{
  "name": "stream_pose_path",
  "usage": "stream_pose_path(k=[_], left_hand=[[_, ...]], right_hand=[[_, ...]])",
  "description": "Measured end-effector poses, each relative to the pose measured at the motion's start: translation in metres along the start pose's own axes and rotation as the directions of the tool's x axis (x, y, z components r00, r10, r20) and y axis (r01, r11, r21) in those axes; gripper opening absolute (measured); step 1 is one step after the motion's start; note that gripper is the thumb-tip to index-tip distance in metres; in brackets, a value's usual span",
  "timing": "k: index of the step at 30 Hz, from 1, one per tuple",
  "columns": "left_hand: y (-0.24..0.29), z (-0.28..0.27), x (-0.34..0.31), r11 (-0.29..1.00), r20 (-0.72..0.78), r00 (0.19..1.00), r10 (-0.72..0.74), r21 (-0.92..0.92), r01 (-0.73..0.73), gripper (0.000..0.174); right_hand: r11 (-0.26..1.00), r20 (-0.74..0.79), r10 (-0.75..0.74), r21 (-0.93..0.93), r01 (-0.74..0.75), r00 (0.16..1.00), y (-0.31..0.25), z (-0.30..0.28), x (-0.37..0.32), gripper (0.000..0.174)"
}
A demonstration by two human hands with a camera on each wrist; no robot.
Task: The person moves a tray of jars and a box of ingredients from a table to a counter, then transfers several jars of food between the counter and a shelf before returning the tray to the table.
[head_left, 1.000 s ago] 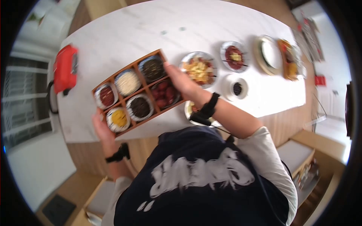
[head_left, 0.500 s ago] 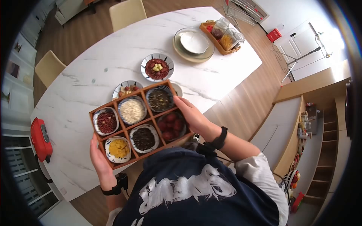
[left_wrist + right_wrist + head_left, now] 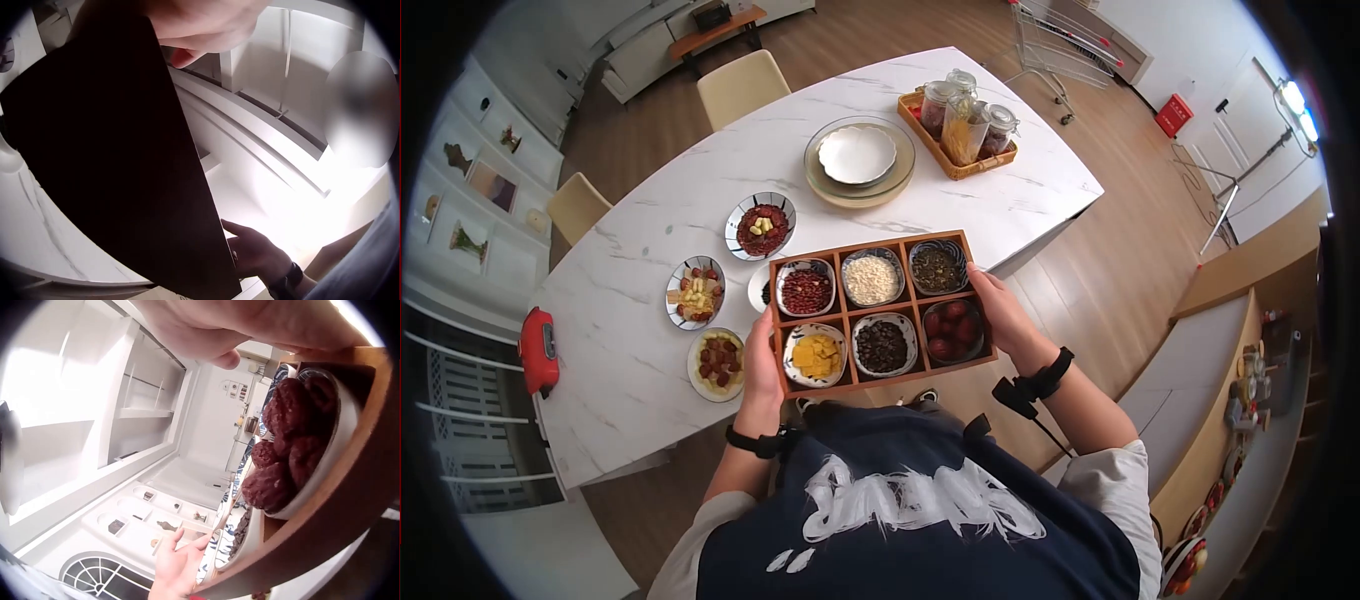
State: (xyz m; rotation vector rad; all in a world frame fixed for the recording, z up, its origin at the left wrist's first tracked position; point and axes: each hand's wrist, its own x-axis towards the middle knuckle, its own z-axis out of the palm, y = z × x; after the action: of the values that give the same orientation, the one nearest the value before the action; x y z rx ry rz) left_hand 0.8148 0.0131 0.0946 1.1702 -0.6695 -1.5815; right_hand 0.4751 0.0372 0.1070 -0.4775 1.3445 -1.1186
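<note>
A wooden divided tray (image 3: 861, 388) is held level in front of the body by both hands. My left hand (image 3: 761, 365) grips its left end, and my right hand (image 3: 1006, 318) holds the opposite end. Small patterned bowls fill its compartments: red beans (image 3: 807, 290), white grains (image 3: 871, 279) and dark dried leaves (image 3: 937, 268) in the far row; yellow chunks (image 3: 815, 356), small dark pieces (image 3: 883, 347) and dried red dates (image 3: 952, 331) in the near row. The right wrist view shows wrinkled dates (image 3: 289, 425) close up. In the left wrist view the tray's dark underside (image 3: 119, 156) blocks much.
Plates of food (image 3: 697, 292) stand on the marble-patterned table (image 3: 640, 390) beyond the tray's left end. Farther back are stacked plates with a white scalloped bowl (image 3: 857, 155) and a wicker basket (image 3: 940, 152) of glass jars. A red appliance (image 3: 538, 350) sits at the left edge.
The tray has swung rightward and levelled out from its tilt, both hands keeping hold. The head view has turned, so more of the room and the plates behind the tray show.
</note>
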Motion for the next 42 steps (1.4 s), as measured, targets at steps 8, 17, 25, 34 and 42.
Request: stream_pose_path(k=[8,17,25,34,42], left_hand=[[-0.051,-0.039,0.024,0.997,0.101,0.995,-0.015,-0.078,0.023,0.045],[-0.136,-0.068,0.063,0.997,-0.014,1.000,-0.019,-0.076,0.018,0.045],[-0.141,-0.055,0.057,0.990,-0.153,0.986,0.065,-0.115,-0.083,0.046],[-0.139,-0.031,0.034,0.960,-0.313,0.920,0.237,-0.068,-0.271,0.044],[-0.162,-0.050,0.055,0.944,-0.251,0.910,0.329,0.076,-0.321,0.052]], right_hand=[[0.977,-0.028,0.047,-0.205,-0.052,0.998,-0.006,0.006,0.017,0.059],[0.962,-0.052,0.040,-0.268,-0.053,0.998,0.006,0.004,0.035,0.056],[0.978,0.101,0.124,-0.181,-0.104,0.987,0.014,-0.006,0.088,0.061],[0.980,0.134,0.185,-0.104,-0.172,0.974,0.016,0.000,0.109,0.058],[0.901,0.051,0.196,-0.403,-0.159,0.979,0.004,-0.001,0.092,0.056]])
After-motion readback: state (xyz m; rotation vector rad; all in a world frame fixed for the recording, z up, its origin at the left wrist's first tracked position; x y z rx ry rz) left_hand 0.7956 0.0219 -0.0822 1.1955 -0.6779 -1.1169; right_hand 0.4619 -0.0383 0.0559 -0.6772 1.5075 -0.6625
